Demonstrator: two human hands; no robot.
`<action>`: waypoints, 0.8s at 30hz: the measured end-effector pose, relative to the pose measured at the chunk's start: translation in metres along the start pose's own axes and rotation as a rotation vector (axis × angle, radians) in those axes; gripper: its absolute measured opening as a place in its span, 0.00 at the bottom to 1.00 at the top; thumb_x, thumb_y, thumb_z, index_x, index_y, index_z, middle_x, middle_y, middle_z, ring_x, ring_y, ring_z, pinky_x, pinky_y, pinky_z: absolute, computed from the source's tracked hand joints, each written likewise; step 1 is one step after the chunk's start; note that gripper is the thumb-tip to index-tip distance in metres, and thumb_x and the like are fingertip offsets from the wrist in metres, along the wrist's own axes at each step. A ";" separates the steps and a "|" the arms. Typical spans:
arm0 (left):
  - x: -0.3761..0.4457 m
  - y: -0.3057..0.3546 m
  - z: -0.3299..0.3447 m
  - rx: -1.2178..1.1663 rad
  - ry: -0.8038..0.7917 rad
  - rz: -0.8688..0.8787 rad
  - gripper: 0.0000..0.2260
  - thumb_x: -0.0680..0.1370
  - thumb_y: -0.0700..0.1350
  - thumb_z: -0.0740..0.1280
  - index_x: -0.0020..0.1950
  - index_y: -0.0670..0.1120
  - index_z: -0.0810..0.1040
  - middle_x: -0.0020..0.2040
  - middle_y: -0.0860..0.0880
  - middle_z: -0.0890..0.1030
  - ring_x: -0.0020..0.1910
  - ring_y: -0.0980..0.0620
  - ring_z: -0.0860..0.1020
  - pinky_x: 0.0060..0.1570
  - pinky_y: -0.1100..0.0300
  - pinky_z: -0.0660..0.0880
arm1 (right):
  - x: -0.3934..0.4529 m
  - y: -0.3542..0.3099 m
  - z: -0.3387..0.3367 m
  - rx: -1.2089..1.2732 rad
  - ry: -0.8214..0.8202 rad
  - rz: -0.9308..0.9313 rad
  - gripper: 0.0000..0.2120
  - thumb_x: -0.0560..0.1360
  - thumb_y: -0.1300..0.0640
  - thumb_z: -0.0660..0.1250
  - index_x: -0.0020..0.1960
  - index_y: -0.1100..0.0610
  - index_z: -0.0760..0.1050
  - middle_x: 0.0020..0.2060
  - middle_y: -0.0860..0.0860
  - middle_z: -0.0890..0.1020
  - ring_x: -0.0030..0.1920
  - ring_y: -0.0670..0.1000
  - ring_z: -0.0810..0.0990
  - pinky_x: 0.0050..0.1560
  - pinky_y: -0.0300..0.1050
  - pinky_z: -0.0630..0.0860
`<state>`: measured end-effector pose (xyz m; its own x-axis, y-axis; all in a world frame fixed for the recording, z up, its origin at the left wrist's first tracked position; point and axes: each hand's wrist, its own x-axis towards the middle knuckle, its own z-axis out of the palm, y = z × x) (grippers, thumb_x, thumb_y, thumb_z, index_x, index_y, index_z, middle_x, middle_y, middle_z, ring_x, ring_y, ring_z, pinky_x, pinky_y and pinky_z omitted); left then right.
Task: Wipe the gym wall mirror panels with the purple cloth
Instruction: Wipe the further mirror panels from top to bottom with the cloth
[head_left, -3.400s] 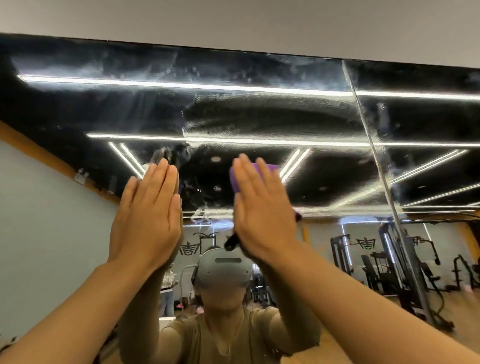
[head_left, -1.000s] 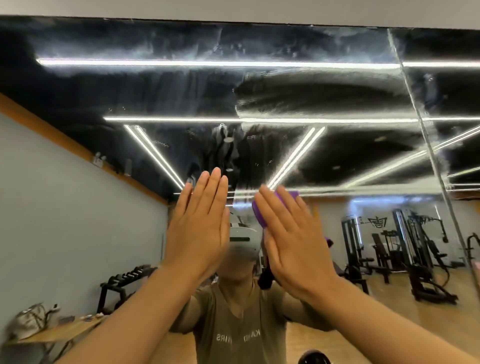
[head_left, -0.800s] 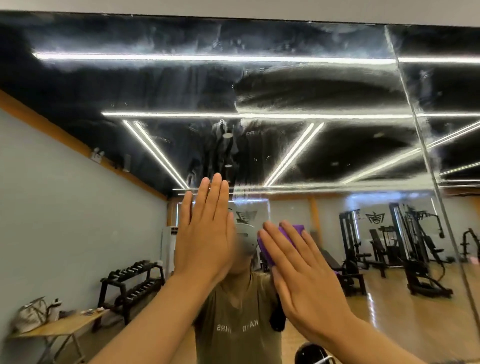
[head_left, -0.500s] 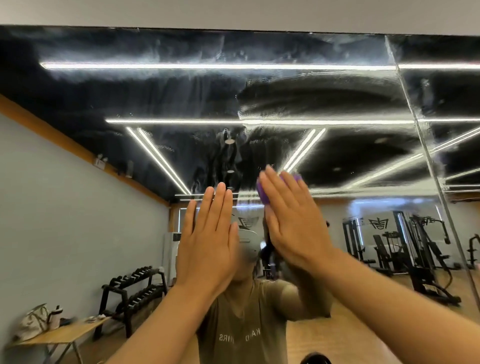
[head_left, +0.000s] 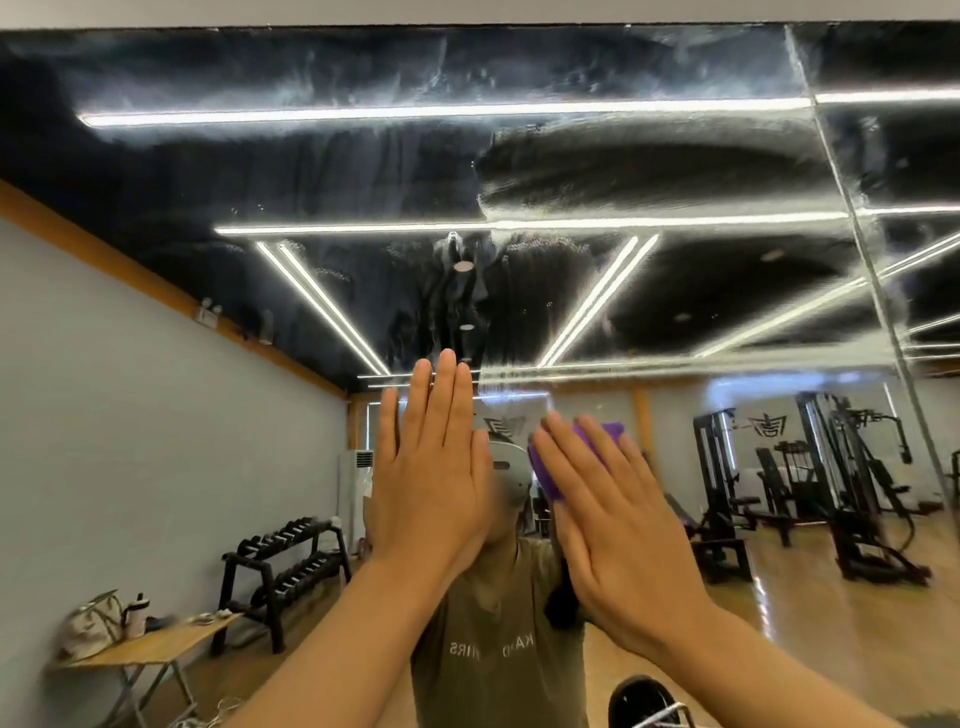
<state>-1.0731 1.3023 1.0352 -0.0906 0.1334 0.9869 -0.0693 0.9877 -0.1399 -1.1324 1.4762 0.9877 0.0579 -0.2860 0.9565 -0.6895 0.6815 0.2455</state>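
Two hands up: both of mine are raised flat toward the mirror, which fills nearly the whole view.
Far left, in the reflection: a pale wall with an orange band along its top, and low down a small folding table carrying a light bag and a bottle.
Next along: a black dumbbell rack stands on the wooden floor, with a white floor-standing unit behind it.
Left hand: my left hand is spread flat, fingers straight and close together, pointing up; it holds nothing, and I cannot tell whether the palm actually touches the glass.
Centre reflection: I appear between my two hands, wearing a grey headset and an olive shirt.
Shirt print: the letters read mirrored, roughly "KA" and "IRS"; the middle part is too blurred to make out.
Purple cloth: the purple cloth sits under my right palm against the mirror, just right of the headset's reflection, showing only past my fingertips and along the thumb side.
Right hand: my right hand lies flat with straight fingers tilted up and leftward, pressing the cloth to the glass.
Glass above: hazy smears and streaks cross the reflected dark ceiling and its light strips.
Right side: black weight machines show in the reflection, with a dark emblem on the back wall that carries no readable words.
Panel joint: a seam runs diagonally down the far right between panels.
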 end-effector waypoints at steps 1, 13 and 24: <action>-0.001 0.002 0.000 -0.015 -0.010 -0.015 0.27 0.84 0.51 0.47 0.82 0.45 0.52 0.83 0.47 0.52 0.82 0.49 0.49 0.78 0.48 0.44 | -0.013 0.000 0.000 -0.014 -0.016 -0.019 0.28 0.82 0.52 0.53 0.82 0.53 0.56 0.81 0.50 0.58 0.81 0.51 0.54 0.78 0.53 0.51; -0.003 0.016 0.002 -0.125 -0.018 -0.088 0.29 0.83 0.54 0.44 0.82 0.46 0.46 0.83 0.49 0.45 0.81 0.54 0.40 0.78 0.51 0.40 | 0.113 0.029 -0.023 0.010 -0.017 0.103 0.28 0.84 0.49 0.47 0.83 0.52 0.48 0.82 0.50 0.50 0.82 0.50 0.44 0.79 0.43 0.35; -0.010 0.025 0.008 -0.114 0.016 0.024 0.27 0.84 0.47 0.50 0.82 0.43 0.53 0.83 0.47 0.53 0.82 0.52 0.49 0.78 0.53 0.45 | 0.082 0.026 -0.015 0.010 0.058 0.068 0.27 0.84 0.52 0.50 0.82 0.55 0.54 0.81 0.51 0.55 0.82 0.52 0.50 0.80 0.47 0.41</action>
<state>-1.0818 1.3251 1.0209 -0.0745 0.1572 0.9847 0.0461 0.9870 -0.1541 -1.1348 1.4809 1.0753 0.0526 -0.1997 0.9784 -0.7001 0.6913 0.1787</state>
